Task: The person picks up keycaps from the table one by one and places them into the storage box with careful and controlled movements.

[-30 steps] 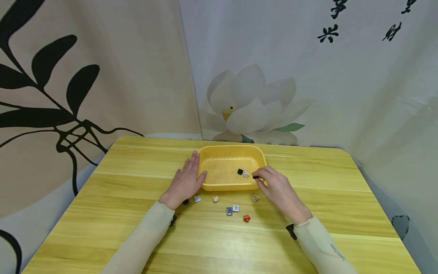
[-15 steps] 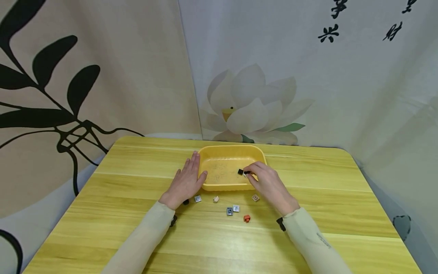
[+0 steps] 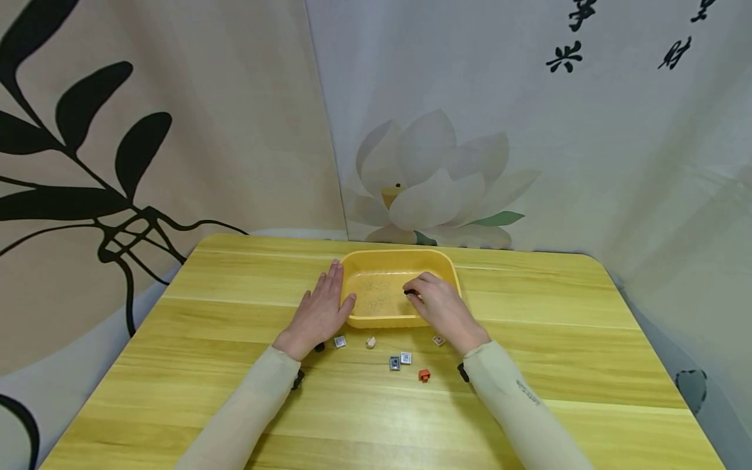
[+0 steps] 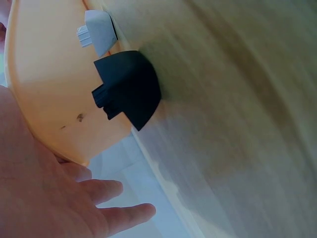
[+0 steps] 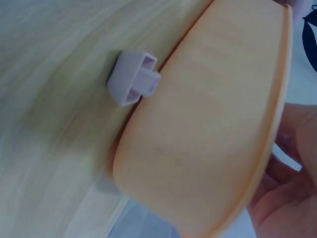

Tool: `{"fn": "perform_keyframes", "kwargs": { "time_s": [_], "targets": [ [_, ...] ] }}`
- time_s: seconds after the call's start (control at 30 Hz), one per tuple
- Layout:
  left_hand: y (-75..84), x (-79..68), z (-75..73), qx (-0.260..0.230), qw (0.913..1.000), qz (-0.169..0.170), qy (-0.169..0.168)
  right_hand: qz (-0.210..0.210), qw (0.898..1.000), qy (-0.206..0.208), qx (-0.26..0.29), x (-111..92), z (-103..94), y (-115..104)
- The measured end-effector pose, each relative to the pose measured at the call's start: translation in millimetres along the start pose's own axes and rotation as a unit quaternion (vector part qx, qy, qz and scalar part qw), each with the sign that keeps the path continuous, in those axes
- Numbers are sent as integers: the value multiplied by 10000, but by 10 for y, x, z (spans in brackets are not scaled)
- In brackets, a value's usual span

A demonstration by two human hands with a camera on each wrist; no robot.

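Observation:
A yellow plastic tray (image 3: pixel 376 321) stands near the back of the table. Against its left wall rests my left hand (image 3: pixel 320 310), fingers extended and thumb over the rim. My right hand (image 3: pixel 443 307) reaches over the right side, pinching a black keycap (image 3: pixel 410 292) low inside. That hand covers the part of the tray floor where other keycaps lay. Close to the left hand sit a black keycap (image 4: pixel 130 87) and a white keycap (image 4: pixel 100 30), large in the left wrist view. The right wrist view has a pale keycap (image 5: pixel 131 79) beside the tray's outer wall.
In front of the tray, several loose keycaps are scattered: a cream one (image 3: pixel 371 342), a grey one (image 3: pixel 395 363), a white one (image 3: pixel 406 358) and a red one (image 3: pixel 424 375). Behind the wooden table (image 3: pixel 294 418) hangs a printed curtain (image 3: pixel 235 130).
My right hand has moved left, from the tray's right rim to deeper inside, with the black keycap. The black and white keycaps inside went out of sight behind it. The left hand stays put.

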State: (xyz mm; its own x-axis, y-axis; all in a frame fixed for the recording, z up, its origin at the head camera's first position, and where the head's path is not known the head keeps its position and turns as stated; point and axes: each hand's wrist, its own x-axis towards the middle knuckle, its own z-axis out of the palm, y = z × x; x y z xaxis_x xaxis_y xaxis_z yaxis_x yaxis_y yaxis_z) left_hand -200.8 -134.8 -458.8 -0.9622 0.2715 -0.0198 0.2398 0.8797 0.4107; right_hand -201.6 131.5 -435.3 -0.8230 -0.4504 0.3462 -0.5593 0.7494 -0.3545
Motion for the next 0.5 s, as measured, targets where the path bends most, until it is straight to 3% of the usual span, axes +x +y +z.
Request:
{"fn": "perform_keyframes", "kwargs": {
  "time_s": [0.23, 0.5],
  "targets": [
    [-10, 11, 8, 6, 10000, -49, -42, 341, 9988, -350, 29, 74, 67, 2],
    [-5, 14, 5, 11, 10000, -48, -34, 531, 9976, -442, 32, 150, 107, 41]
  ]
}}
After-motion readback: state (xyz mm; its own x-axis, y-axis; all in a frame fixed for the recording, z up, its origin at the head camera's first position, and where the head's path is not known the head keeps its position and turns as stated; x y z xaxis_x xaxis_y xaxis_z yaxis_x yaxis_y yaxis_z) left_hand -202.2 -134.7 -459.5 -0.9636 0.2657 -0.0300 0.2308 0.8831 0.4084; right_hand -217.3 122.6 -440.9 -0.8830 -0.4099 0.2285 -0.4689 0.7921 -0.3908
